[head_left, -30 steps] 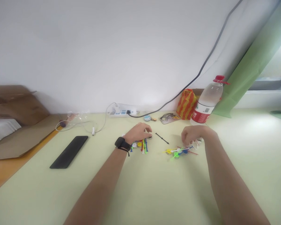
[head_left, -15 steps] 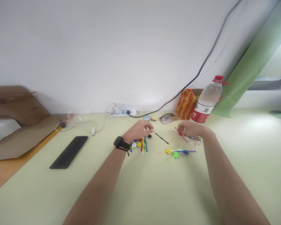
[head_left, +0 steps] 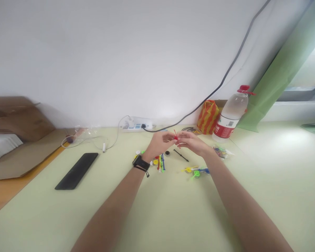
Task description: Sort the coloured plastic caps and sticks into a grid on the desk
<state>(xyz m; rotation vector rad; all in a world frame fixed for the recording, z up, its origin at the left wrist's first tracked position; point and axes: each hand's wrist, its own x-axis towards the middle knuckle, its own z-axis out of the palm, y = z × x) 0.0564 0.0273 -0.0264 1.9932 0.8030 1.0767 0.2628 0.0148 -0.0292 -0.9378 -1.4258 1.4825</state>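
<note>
Both hands meet in the middle over the table, closed on a red plastic arrow spinner held between their fingertips. My left hand grips it from the left and wears a black watch at the wrist. From the right, my right hand pinches the same piece. Below them a thin black arrow lies beside a small round black piece. Coloured sticks and discs, partly hidden by my left wrist, lie left of it. Yellow, green and blue spinners lie near my right forearm.
A large water bottle and a striped bag stand at the back right. A clear packet of coloured pieces lies right of my right wrist. A black flat case, a power strip and a cardboard box are leftward.
My right hand has carried the red spinner left from beside the clear packet. My left hand has shifted right and closed on it too.
</note>
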